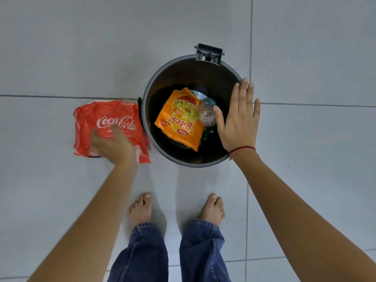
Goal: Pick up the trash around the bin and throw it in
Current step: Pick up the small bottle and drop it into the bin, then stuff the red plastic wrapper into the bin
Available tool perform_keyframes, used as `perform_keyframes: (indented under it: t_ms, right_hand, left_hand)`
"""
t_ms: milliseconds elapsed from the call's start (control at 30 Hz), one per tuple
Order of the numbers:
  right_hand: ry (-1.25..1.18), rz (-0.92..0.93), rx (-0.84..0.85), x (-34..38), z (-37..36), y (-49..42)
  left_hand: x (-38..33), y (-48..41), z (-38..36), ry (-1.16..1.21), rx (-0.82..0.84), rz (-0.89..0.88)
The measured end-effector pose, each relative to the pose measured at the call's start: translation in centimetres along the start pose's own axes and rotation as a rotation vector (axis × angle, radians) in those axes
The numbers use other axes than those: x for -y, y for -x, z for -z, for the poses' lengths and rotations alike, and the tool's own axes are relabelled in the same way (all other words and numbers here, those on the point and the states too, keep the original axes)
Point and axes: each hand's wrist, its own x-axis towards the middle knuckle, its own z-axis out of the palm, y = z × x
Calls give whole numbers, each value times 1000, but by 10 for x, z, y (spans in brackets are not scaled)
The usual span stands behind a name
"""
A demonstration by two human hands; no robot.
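Note:
A round dark bin (150, 94) stands open on the tiled floor, its lid hinge at the far side. Inside lie an orange snack bag (180, 121) and a crumpled clear plastic bottle (206, 115). Left of the bin, touching its wall, a red Coca-Cola plastic wrapper (105, 119) lies flat on the floor. My left hand (114, 145) is blurred and rests on the wrapper's near edge, fingers spread over it. My right hand (239, 117) hovers flat and open over the bin's right rim, holding nothing.
My bare feet (140, 210) and jeans legs stand just in front of the bin. Grey floor tiles with grout lines (250, 37) surround everything.

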Motion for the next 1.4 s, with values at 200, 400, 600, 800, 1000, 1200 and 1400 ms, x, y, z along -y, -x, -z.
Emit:
perform_keyframes:
  t_ms: [200,400,600,800,1000,1200,1400]
  right_hand:
    - [-20,2,-49,-2,-6,0]
    - [-31,-1,-64,-4,-7,-1]
    - [-59,-17,-17,-1,-1,0]
    - [-82,-18,30,1,8,1]
    - [-120,-23,78,1,13,0]
    - [-145,-24,70,1,12,0]
    - [-215,-38,35,0,10,1]
  left_hand:
    - [152,23,-22,-775,516,-17]
    - [195,4,-45,-928,636,-81]
    - [172,-11,-29,-757,699,155]
    - [137,31,-5,-1007,495,-323]
    - [116,45,-1,-1007,409,-297]
    - [75,40,10,-1012,484,-328]
    - [-66,11,14,-598,325,-622]
